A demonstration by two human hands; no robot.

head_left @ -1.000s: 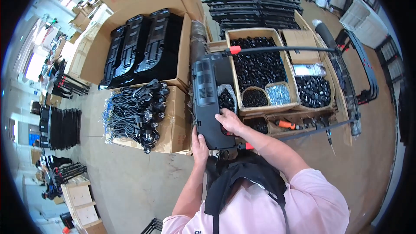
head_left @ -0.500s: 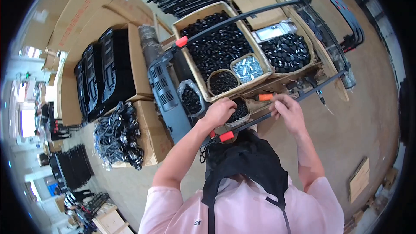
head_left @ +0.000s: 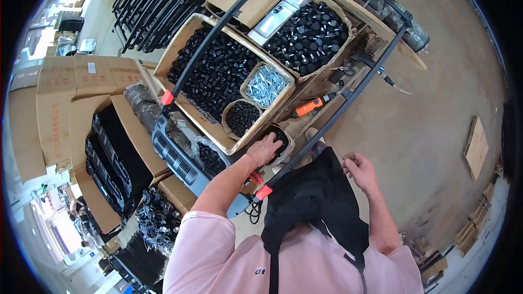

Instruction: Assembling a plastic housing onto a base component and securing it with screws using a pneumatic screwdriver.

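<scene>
My left hand point(head_left: 262, 149) reaches into a small bin point(head_left: 287, 155) of tiny black parts, its fingers stretched and the tips partly hidden among them. Well away from it, my right hand point(head_left: 357, 170) is held in the air beside my black apron point(head_left: 316, 196), fingers curled in together; whatever they may hold is hidden. Just beyond the small bin is a large box point(head_left: 188, 110) of black knobs. In its near corner sit a tub of silver screws point(head_left: 265, 87) and a tub of small black pieces point(head_left: 241, 118). An orange-handled tool point(head_left: 308, 108) lies on the cart ledge.
A dark metal rail point(head_left: 332, 122) with red end pieces runs between me and the bins. Black round-headed parts point(head_left: 310, 38) fill another box farther back. On the left are a bag of black parts point(head_left: 211, 157), a grey vented panel point(head_left: 177, 158) and a carton of black mouldings point(head_left: 117, 163).
The view has turned, shifting the cart's bins leftward. My left hand has moved from the bin's rim into it. My right hand has drawn back from near the orange-handled tool toward my body.
</scene>
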